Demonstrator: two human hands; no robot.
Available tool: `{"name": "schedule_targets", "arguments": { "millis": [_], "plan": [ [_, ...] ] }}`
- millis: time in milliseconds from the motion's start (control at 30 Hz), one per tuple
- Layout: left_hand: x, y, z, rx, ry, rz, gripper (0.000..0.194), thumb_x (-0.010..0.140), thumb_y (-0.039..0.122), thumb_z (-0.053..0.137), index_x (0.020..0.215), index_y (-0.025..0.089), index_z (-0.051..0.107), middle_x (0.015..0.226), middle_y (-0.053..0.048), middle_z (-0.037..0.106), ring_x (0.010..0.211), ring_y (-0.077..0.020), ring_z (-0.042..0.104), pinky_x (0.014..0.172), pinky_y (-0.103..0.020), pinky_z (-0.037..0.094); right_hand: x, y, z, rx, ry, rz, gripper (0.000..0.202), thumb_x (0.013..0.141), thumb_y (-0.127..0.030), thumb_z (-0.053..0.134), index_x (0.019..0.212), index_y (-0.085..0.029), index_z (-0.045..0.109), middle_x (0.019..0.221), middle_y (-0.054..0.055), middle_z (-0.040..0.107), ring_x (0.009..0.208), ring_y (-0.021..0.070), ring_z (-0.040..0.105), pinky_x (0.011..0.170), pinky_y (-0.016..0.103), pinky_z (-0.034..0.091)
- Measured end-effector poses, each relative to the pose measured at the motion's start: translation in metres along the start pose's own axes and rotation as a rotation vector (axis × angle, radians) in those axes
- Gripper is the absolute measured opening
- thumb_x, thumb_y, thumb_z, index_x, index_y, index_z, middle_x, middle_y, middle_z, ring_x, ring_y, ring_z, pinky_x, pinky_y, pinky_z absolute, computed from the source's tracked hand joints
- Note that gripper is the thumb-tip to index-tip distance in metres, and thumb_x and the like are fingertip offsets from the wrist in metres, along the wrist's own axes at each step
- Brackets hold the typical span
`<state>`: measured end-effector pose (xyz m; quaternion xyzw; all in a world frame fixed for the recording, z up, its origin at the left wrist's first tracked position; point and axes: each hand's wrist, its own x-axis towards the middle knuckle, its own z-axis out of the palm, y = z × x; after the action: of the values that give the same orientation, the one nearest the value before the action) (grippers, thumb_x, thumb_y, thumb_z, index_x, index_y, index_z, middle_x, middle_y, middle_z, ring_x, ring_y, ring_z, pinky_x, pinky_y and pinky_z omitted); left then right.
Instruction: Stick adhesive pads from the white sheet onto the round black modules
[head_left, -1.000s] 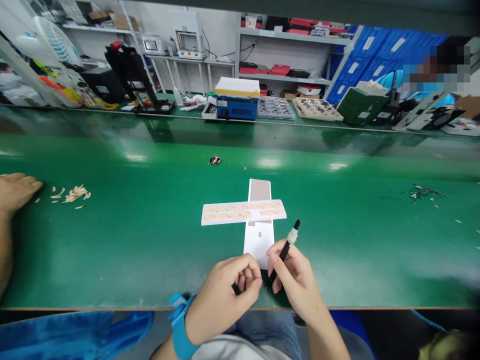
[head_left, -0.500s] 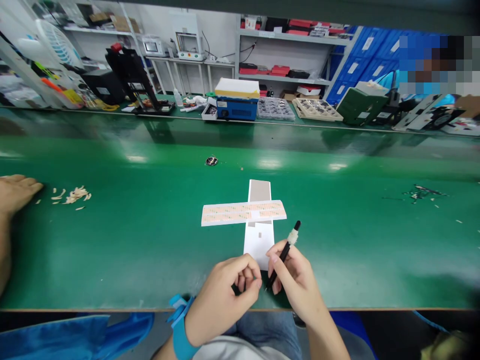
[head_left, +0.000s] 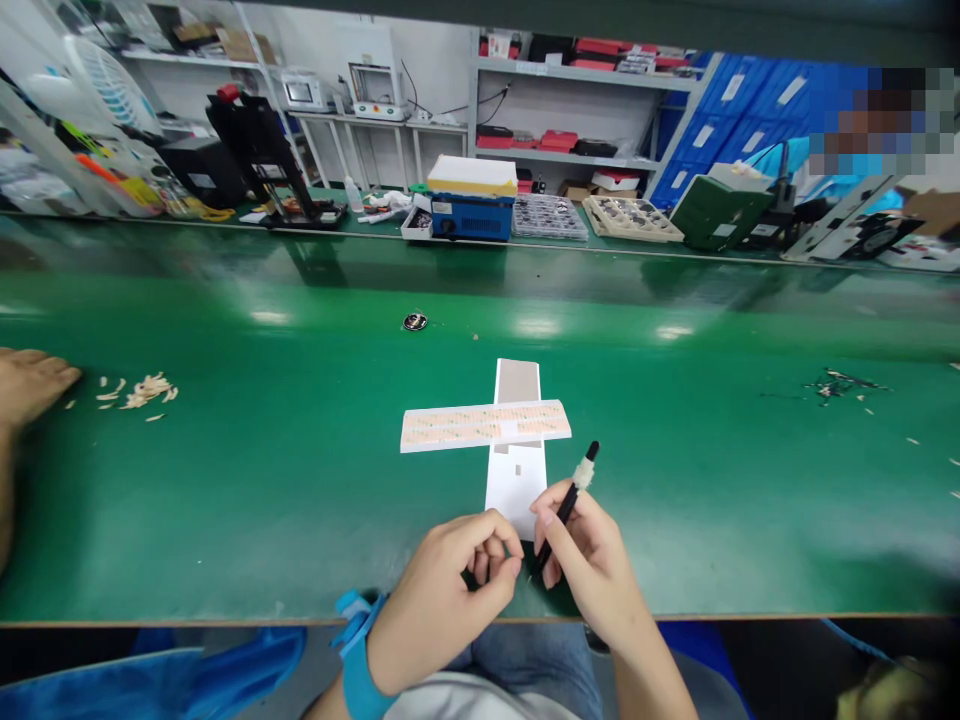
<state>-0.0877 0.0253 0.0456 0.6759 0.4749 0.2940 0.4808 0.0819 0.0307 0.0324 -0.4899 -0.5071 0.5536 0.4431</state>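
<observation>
My right hand (head_left: 592,555) grips a slim black pen-like tool (head_left: 559,520), tilted, with a pale wrap near its upper end and its thin tip pointing down near the bench edge. Beside it, my left hand (head_left: 469,570) is closed, thumb against curled fingers; whatever lies between them is too small or hidden to make out. A white sheet with grey patches (head_left: 514,490) lies flat just beyond both hands, its near end close to my fingers. Across it rests a white strip bearing rows of small orange-and-green stickers (head_left: 450,427).
A small round black metallic part (head_left: 415,321) lies farther back on the green bench (head_left: 300,500). To the left are pale scraps (head_left: 148,391) near another person's hand (head_left: 34,385); at right, thin black scraps (head_left: 840,385). A blue device (head_left: 472,217) stands behind.
The view has shifted very slightly. Both hands, the black tool and the sheets keep nearly the same places.
</observation>
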Motion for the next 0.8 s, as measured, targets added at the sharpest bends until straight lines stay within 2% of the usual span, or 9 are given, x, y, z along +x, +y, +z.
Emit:
{"name": "schedule_targets", "arguments": {
  "millis": [367, 800],
  "plan": [
    [-0.0015, 0.0005, 0.0, 0.008, 0.009, 0.01, 0.013, 0.082, 0.011, 0.053, 0.074, 0.02, 0.048, 0.064, 0.007, 0.046, 0.059, -0.0084, 0.045, 0.056, -0.019, 0.036, -0.0004, -0.0022, 0.0009, -0.011, -0.001, 0.001, 0.031, 0.092, -0.05, 0.055, 0.086, -0.02, 0.051, 0.062, -0.006, 0.05, 0.044, 0.0047, 0.047, 0.042, 0.015, 0.041],
    [-0.0002, 0.0016, -0.0003, 0.016, -0.002, 0.011, 0.011, 0.083, 0.012, 0.051, 0.078, 0.02, 0.056, 0.065, 0.006, 0.049, 0.059, -0.0086, 0.045, 0.056, -0.019, 0.036, -0.0008, -0.0001, -0.0004, -0.026, -0.001, 0.002, 0.029, 0.093, -0.048, 0.054, 0.086, -0.02, 0.051, 0.062, -0.006, 0.049, 0.044, 0.0049, 0.047, 0.042, 0.016, 0.041]
  ]
}}
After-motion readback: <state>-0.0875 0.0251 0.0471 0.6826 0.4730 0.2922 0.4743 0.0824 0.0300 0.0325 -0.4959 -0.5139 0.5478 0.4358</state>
